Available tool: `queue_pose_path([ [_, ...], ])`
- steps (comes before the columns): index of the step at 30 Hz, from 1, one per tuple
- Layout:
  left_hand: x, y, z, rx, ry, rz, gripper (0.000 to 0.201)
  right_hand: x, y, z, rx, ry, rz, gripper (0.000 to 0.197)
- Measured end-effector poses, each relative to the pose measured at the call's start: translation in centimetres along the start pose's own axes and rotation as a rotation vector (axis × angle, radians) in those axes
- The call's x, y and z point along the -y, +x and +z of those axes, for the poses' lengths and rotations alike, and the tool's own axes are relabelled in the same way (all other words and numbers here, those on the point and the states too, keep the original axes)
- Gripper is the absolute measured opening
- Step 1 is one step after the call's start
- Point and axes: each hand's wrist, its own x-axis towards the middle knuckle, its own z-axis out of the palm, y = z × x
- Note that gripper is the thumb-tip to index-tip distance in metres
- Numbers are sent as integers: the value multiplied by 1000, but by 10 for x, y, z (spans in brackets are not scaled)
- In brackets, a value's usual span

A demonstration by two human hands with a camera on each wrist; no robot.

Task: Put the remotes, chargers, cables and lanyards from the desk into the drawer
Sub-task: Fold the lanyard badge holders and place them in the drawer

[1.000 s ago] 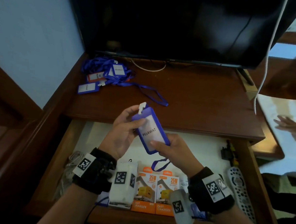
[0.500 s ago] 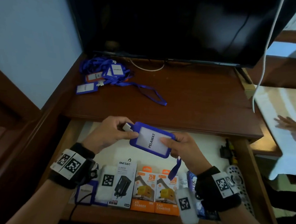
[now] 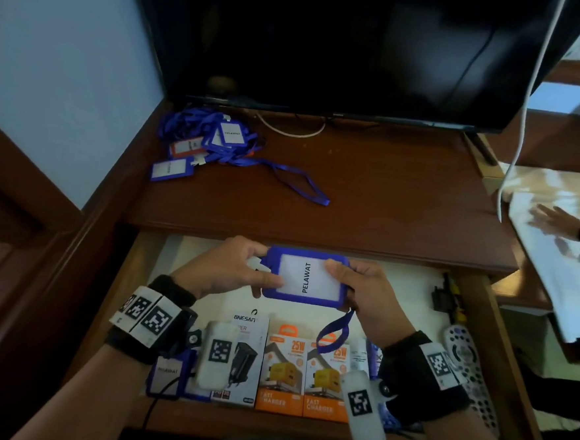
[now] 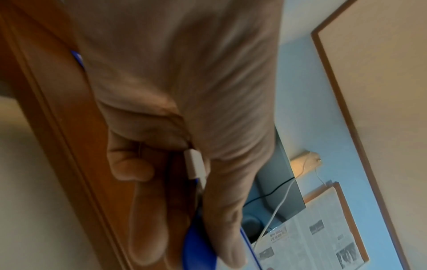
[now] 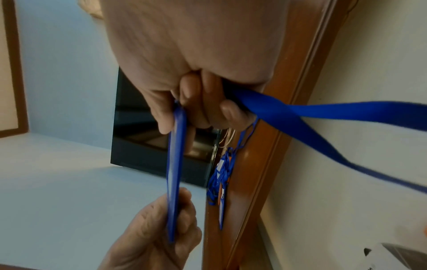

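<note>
**Blue badge holder held flat over the open drawer**

The blue plastic badge holder with a white "PELAWAT" card [image 3: 307,277] lies level between both hands, above the far end of the open wooden drawer [image 3: 499,351] and just in front of the desk's front edge. The left hand [image 3: 225,270] pinches its left end, thumb on top and fingers curled beneath, by the white clip [image 3: 255,264]. The right hand [image 3: 367,295] grips the right end, fingers curled round the edge and also round the blue ribbon strap [image 5: 300,111], which loops down from that hand.

Along the drawer's near edge stand a white boxed charger [image 3: 246,354] and two orange boxed fast chargers [image 3: 305,372], with another blue badge holder [image 3: 166,372] at the near left corner. A grey remote [image 3: 470,366] lies along the right side.

On the dark wooden desk [image 3: 386,192], a heap of blue lanyards with badges [image 3: 212,138] sits at the far left corner, under the black television [image 3: 328,44].
</note>
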Motion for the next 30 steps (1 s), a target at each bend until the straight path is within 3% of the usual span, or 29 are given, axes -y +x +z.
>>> queue_pose_path([
  [4,4,-4,5,54,-148,-77,14,-5,1,1,-25,45,28,20],
  [10,11,-5,5,-72,-292,-34,22,-2,-1,5,10,57,6,19],
  [12,12,-5,3,-98,-315,-24,26,0,-2,5,34,54,-5,27],
  [15,13,-6,4,-91,-306,-22,15,1,-5,7,47,46,-10,43],
  [19,14,-6,11,-84,-293,-69,16,-4,-5,7,39,27,-4,40],
  [22,19,-2,17,-79,-256,-150,16,-11,-3,4,-12,-65,7,30],
  [30,28,0,30,-147,-278,-215,17,-21,2,4,-92,-366,41,43],
])
